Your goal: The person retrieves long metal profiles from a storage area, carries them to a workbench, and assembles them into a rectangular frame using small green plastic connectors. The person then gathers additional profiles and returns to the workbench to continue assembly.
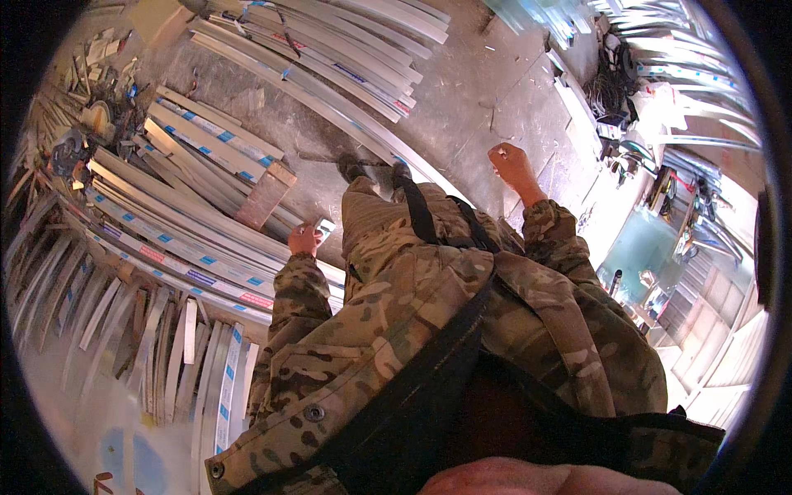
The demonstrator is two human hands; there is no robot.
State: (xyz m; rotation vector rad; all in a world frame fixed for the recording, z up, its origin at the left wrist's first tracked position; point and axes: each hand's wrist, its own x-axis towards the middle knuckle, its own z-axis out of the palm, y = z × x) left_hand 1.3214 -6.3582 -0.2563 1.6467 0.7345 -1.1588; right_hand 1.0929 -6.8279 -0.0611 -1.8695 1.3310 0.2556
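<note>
My left hand [305,240] is closed around a small pale, boxy object [325,228], held low beside my left thigh. What kind of object it is cannot be made out. Off to the right, my right hand [513,169] is raised over the floor in a loose fist, touching nothing around it. Its curled fingers hide whatever may be inside. Both arms wear camouflage sleeves. Nearest to my left hand are a brown block [266,195] and long pale profiles [177,223] with blue-marked film, stacked on the left.
More long profiles [330,49] lie across the floor [462,99] ahead. Profile ends [177,355] crowd a rack at lower left. A disc-like tool [99,121] sits among clutter at far left. To the right are a bright bench, dark cables [612,74] and a glass-like sheet [648,247].
</note>
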